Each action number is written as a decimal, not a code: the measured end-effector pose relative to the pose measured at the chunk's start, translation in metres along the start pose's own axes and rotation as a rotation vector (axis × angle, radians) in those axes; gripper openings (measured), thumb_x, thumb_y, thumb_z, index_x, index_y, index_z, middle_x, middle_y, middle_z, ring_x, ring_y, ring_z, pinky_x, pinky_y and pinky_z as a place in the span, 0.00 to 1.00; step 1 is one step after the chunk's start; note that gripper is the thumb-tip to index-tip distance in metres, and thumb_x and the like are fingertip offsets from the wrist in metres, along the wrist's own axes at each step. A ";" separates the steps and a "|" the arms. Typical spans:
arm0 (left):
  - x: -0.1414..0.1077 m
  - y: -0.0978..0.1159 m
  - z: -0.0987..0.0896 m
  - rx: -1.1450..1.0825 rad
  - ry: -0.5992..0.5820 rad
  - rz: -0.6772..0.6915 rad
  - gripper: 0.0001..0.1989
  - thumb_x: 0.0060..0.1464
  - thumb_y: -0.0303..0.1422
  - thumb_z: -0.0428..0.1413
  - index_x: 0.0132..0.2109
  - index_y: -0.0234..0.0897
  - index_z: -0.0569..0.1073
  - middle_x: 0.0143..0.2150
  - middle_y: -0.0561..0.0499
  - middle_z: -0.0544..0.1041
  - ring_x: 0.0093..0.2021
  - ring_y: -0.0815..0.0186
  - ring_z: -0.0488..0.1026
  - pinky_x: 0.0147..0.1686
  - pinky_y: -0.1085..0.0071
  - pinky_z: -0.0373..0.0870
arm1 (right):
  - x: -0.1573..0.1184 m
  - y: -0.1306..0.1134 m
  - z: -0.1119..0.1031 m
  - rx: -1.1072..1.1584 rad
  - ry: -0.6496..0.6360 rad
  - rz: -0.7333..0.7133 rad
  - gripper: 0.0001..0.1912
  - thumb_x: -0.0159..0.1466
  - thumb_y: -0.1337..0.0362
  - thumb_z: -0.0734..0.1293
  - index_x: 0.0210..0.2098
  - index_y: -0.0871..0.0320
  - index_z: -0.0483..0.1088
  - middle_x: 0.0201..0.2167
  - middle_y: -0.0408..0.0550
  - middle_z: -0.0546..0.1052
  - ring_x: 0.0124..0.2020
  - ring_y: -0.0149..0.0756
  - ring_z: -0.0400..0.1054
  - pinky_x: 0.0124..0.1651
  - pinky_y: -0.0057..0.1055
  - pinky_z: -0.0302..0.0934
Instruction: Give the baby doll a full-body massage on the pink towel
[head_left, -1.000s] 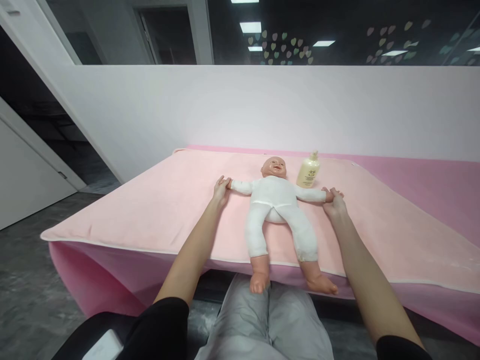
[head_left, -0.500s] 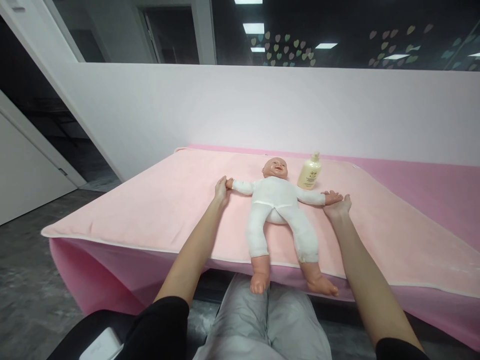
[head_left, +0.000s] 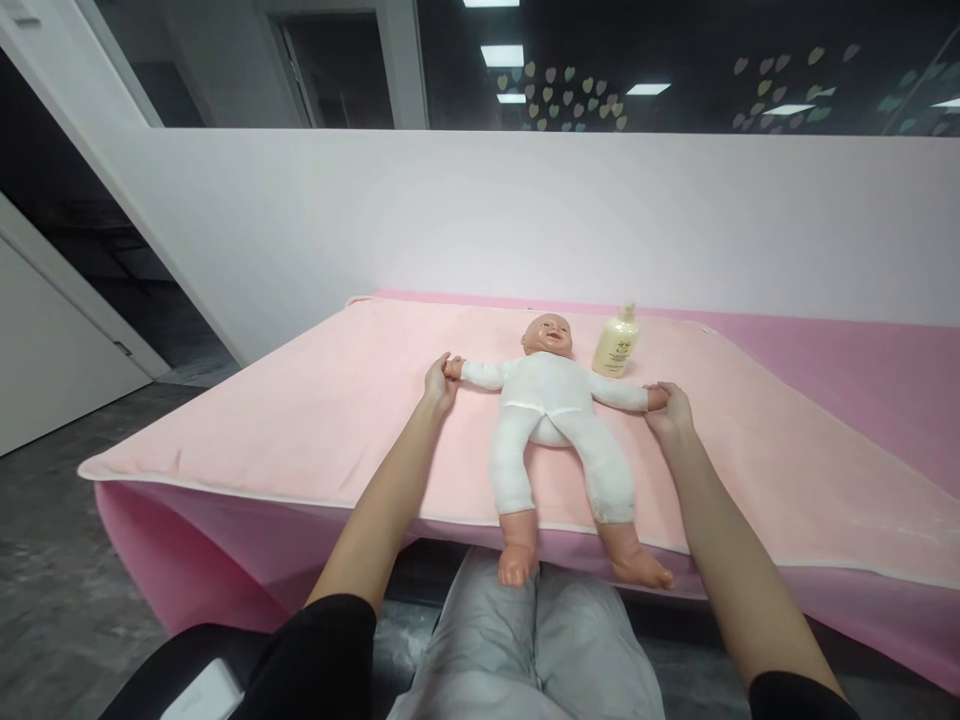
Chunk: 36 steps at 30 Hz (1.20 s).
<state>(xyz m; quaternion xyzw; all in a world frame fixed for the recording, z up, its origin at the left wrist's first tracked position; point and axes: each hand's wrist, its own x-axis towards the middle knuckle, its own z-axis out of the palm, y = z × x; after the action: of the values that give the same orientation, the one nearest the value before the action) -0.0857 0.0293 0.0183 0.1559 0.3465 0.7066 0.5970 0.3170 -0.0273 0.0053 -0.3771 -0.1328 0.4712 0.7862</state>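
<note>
A baby doll (head_left: 550, 385) with a white cloth body lies on its back, its arms stretched out to both sides and its feet hanging over the near edge of the pink mat (head_left: 300, 400). My left hand (head_left: 439, 382) is closed round the doll's hand at the left. At the right, my right hand (head_left: 671, 408) has its fingers wrapped over the doll's other hand, which they mostly hide. A pale yellow pump bottle (head_left: 616, 343) stands upright beside the doll's head, apart from my hands.
A darker pink cover (head_left: 862, 370) shows under the mat and drapes down at the front. Behind the table rises a white wall (head_left: 480, 210) with dark glass above it. My legs in grey trousers (head_left: 525, 640) are at the near edge. A white object (head_left: 204, 692) lies at lower left.
My right hand has closed over the doll's hand, which lay on my opened fingers before. My left hand keeps its hold. The doll and bottle stay in place.
</note>
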 end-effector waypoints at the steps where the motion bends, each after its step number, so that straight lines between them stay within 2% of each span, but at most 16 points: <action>1: 0.001 0.000 -0.001 0.007 -0.002 0.001 0.09 0.55 0.25 0.51 0.45 0.33 0.70 0.35 0.47 0.74 0.36 0.67 0.74 0.44 0.68 0.71 | -0.001 -0.001 0.001 -0.002 0.030 0.025 0.11 0.60 0.68 0.62 0.26 0.55 0.53 0.19 0.36 0.61 0.20 0.26 0.61 0.24 0.24 0.65; 7: 0.004 -0.002 -0.004 0.037 -0.015 0.021 0.11 0.56 0.25 0.51 0.47 0.33 0.70 0.39 0.45 0.74 0.38 0.65 0.74 0.45 0.66 0.71 | -0.009 -0.008 0.004 0.162 0.037 0.027 0.16 0.68 0.54 0.49 0.27 0.54 0.50 0.20 0.37 0.58 0.19 0.27 0.59 0.24 0.27 0.65; 13: 0.000 0.000 -0.001 0.027 -0.016 0.022 0.08 0.56 0.24 0.50 0.43 0.33 0.70 0.37 0.46 0.74 0.36 0.67 0.74 0.44 0.67 0.71 | -0.014 -0.011 0.005 0.125 0.007 0.099 0.11 0.63 0.62 0.54 0.25 0.55 0.49 0.20 0.37 0.58 0.20 0.26 0.58 0.24 0.25 0.65; 18: -0.002 0.003 0.000 -0.080 -0.006 -0.012 0.05 0.56 0.26 0.49 0.39 0.34 0.69 0.31 0.49 0.73 0.33 0.68 0.73 0.42 0.69 0.72 | -0.016 -0.013 0.008 0.111 0.019 0.104 0.11 0.60 0.65 0.55 0.23 0.55 0.49 0.18 0.36 0.56 0.18 0.26 0.56 0.24 0.24 0.65; 23: -0.003 0.006 0.000 -0.192 0.041 -0.057 0.07 0.61 0.29 0.45 0.37 0.36 0.66 0.25 0.53 0.68 0.27 0.71 0.71 0.35 0.73 0.72 | -0.021 -0.012 0.012 0.034 0.084 0.106 0.10 0.58 0.72 0.58 0.23 0.56 0.52 0.17 0.36 0.58 0.18 0.24 0.57 0.26 0.23 0.66; 26: -0.003 0.008 0.001 -0.221 0.019 -0.083 0.06 0.58 0.27 0.49 0.32 0.36 0.65 0.22 0.55 0.66 0.24 0.73 0.69 0.31 0.77 0.70 | -0.025 -0.014 0.014 0.037 0.097 0.115 0.11 0.58 0.74 0.58 0.22 0.57 0.53 0.16 0.36 0.58 0.17 0.24 0.57 0.26 0.23 0.65; 30: -0.005 0.011 0.002 -0.226 -0.011 -0.132 0.10 0.56 0.25 0.51 0.27 0.36 0.61 0.19 0.56 0.63 0.21 0.74 0.66 0.27 0.78 0.68 | -0.029 -0.016 0.016 0.055 0.087 0.130 0.11 0.59 0.74 0.58 0.22 0.57 0.54 0.16 0.36 0.59 0.17 0.24 0.57 0.24 0.22 0.64; 32: -0.006 0.011 0.003 -0.214 -0.019 -0.134 0.11 0.57 0.25 0.51 0.27 0.36 0.61 0.18 0.56 0.63 0.20 0.74 0.65 0.27 0.78 0.68 | -0.030 -0.017 0.016 0.063 0.082 0.125 0.11 0.59 0.73 0.58 0.22 0.57 0.54 0.15 0.36 0.59 0.17 0.24 0.57 0.24 0.22 0.63; 36: -0.007 0.011 0.003 -0.196 -0.009 -0.105 0.05 0.56 0.23 0.52 0.32 0.36 0.65 0.18 0.58 0.64 0.20 0.74 0.65 0.27 0.78 0.68 | -0.026 -0.014 0.013 0.057 0.091 0.109 0.10 0.61 0.71 0.59 0.23 0.57 0.56 0.15 0.36 0.59 0.17 0.24 0.57 0.25 0.23 0.65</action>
<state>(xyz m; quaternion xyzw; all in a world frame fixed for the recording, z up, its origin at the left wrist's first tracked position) -0.0898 0.0230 0.0290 0.0816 0.2807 0.7042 0.6470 0.3049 -0.0467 0.0282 -0.3824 -0.0625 0.4993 0.7750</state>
